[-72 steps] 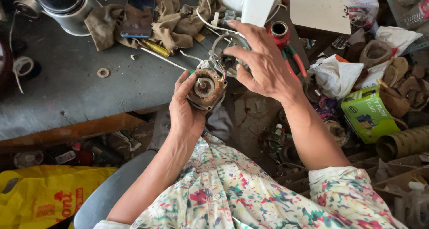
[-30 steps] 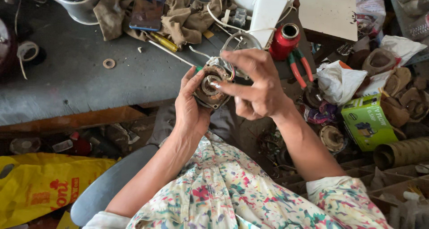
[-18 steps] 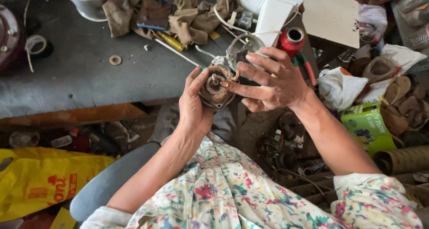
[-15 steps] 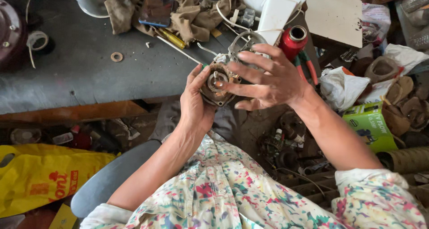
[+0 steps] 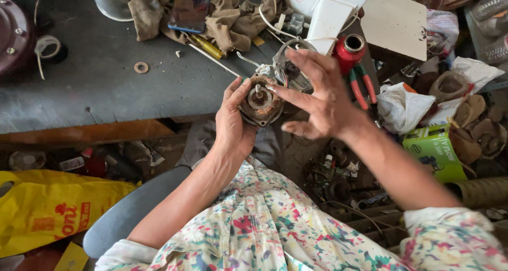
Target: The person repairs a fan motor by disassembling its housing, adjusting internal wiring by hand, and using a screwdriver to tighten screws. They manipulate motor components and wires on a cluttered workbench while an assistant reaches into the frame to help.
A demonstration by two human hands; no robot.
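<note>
My left hand (image 5: pixel 233 123) grips a small round rusty motor (image 5: pixel 261 99) from its left side, shaft end facing up, just off the front edge of the grey workbench (image 5: pixel 95 86). White wires run from the motor toward a metal housing (image 5: pixel 291 64) behind it. My right hand (image 5: pixel 317 93) is spread open over the motor's right side, with one fingertip touching the shaft at its centre.
On the bench lie brown rags (image 5: pixel 233 14), a phone (image 5: pixel 189 6), a yellow-handled screwdriver (image 5: pixel 207 46), a washer (image 5: pixel 141 67) and a tape roll (image 5: pixel 47 46). A red spool (image 5: pixel 349 48), pliers (image 5: pixel 362 88), a green box (image 5: pixel 434 152) and scrap parts crowd the right. A yellow bag (image 5: pixel 47 207) lies lower left.
My right hand has drawn back from covering the motor and spread its fingers, leaving one fingertip on the shaft. The left hand keeps holding the motor.
</note>
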